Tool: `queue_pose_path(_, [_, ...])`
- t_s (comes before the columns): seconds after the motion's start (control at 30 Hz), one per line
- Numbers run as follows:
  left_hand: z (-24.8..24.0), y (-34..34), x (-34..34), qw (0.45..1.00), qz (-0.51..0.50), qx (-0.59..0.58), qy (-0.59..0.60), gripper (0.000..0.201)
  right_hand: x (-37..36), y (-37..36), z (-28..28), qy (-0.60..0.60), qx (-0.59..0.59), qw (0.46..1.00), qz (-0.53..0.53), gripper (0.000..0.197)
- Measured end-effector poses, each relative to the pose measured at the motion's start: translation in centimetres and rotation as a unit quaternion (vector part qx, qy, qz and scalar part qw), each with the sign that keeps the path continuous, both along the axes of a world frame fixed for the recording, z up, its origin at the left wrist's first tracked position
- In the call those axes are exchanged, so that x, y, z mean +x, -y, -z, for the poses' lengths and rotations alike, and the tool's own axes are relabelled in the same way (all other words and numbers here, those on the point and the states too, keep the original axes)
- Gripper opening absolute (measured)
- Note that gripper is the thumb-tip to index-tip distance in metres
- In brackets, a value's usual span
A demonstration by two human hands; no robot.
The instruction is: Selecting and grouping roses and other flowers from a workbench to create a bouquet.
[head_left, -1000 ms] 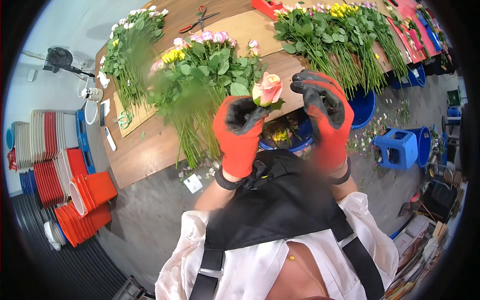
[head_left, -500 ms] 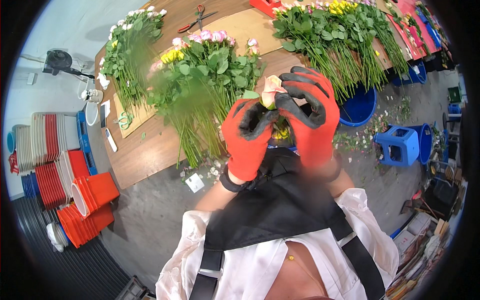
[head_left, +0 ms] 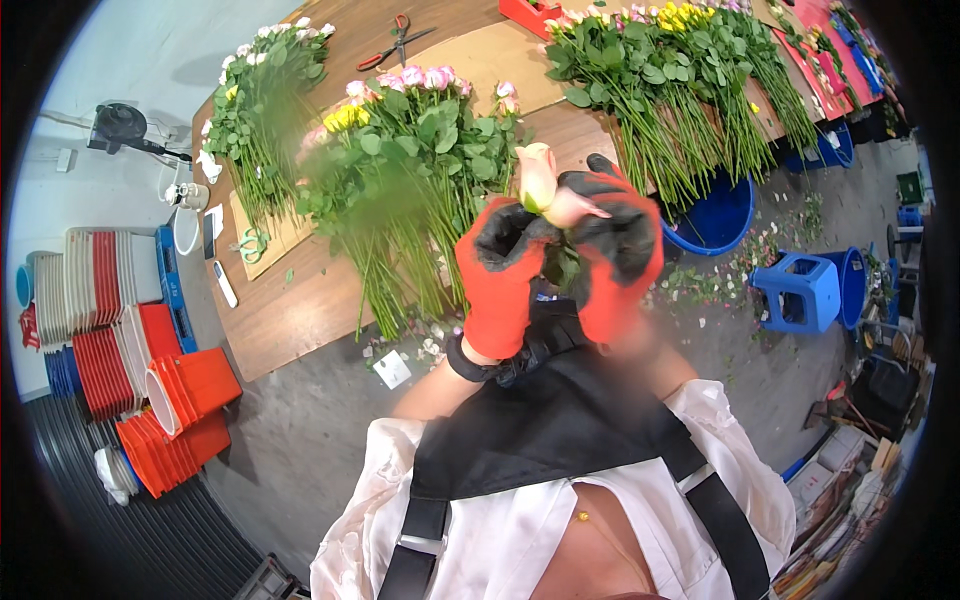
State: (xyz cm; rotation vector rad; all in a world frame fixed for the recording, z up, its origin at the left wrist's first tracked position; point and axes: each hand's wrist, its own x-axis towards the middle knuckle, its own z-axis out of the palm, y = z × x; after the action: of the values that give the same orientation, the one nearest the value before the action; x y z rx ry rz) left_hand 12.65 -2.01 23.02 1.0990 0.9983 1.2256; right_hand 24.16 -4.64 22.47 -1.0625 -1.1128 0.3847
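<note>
A pale peach-pink rose (head_left: 536,176) stands upright in front of my chest. My left hand (head_left: 497,268), in a red glove with black palm and fingers, is closed just beneath the bloom, round the neck of its stem. My right hand (head_left: 620,248), gloved alike, pinches a pink petal (head_left: 573,208) that sticks out from the side of the bloom. Whether this petal is still joined at its base, I cannot tell. Green leaves (head_left: 562,268) show between my wrists; most of the stem is hidden.
On the wooden table (head_left: 275,320) lie bunches of roses (head_left: 430,150), red-handled shears (head_left: 395,45) and green-handled scissors (head_left: 252,243). A blue bucket (head_left: 715,220) and blue stool (head_left: 797,290) stand to the right, among petals on the floor. Orange buckets (head_left: 190,390) are stacked at left.
The bloom has risen slightly and stands more upright. My right hand has come lower, and a petal now spreads outward in its fingers. The loose leaf by the bloom no longer shows.
</note>
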Motion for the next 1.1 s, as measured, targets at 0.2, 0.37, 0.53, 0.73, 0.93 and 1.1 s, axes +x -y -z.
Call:
queue_pose_path(0.2, [0.4,-0.8,-0.7,1.000,-0.006,0.010,-0.011,0.014,4.7,0.3,-2.7,-0.054,-0.077,0.968,-0.233,0.033])
queue_pose_path(0.37, [0.0,-0.1,0.0,0.966,-0.032,0.183,-0.182,0.023,4.1,0.6,-5.8,0.052,-0.125,0.986,-0.095,0.032])
queue_pose_path(0.53, [0.5,0.4,0.0,0.932,-0.031,0.273,-0.234,0.025,2.5,0.2,-5.2,0.255,-0.091,0.960,0.066,0.030])
queue_pose_path(0.73, [0.1,0.7,0.1,0.945,-0.031,0.234,-0.225,0.025,3.0,1.1,-4.0,0.272,0.005,0.960,0.060,0.030])
queue_pose_path(0.93, [-0.4,0.6,-0.6,0.985,0.017,0.150,-0.082,0.021,4.6,2.1,-4.2,0.259,0.042,0.959,-0.112,0.033])
queue_pose_path(1.1, [-0.5,0.1,-0.7,0.998,0.036,0.039,-0.021,0.014,4.9,0.9,-6.2,0.237,0.005,0.970,-0.054,0.030])
